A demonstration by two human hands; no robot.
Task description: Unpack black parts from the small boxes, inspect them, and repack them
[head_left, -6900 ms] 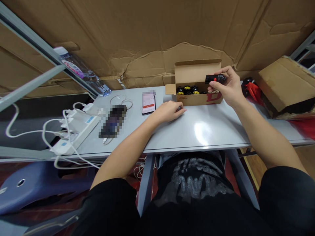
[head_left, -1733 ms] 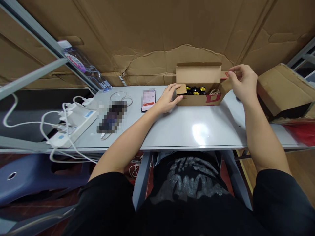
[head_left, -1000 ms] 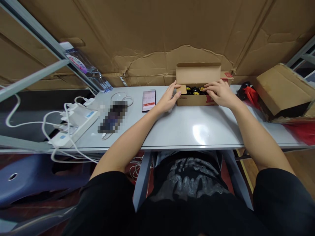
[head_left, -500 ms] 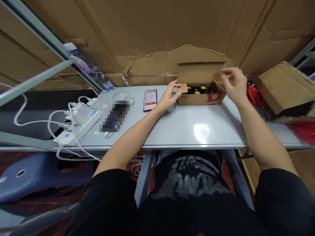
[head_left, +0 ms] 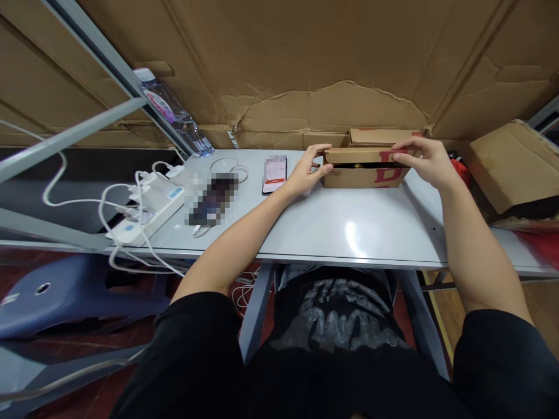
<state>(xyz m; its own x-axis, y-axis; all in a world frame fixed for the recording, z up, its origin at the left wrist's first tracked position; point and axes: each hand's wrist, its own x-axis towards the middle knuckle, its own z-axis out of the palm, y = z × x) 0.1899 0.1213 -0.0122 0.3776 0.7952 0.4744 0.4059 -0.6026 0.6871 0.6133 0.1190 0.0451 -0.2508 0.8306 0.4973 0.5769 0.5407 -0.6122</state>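
Note:
A small brown cardboard box with red print on its front sits towards the back of the table. Its front lid flap is folded most of the way down, and through the dark gap shows a bit of a black and yellow item; the rest of the contents is hidden. My left hand grips the left end of the box, thumb at the front corner and fingers over the top. At the right end, my right hand pinches the flap between thumb and fingers.
Behind the box stands another cardboard piece. To the left lie a phone, a blurred-out device with a cable, a white power strip and a leaning water bottle. An open carton and red plastic are at the right.
The upright lid flap has come down over the box's contents. My right hand has moved from a raised spot at the right corner onto the flap. My left hand stays at the left end.

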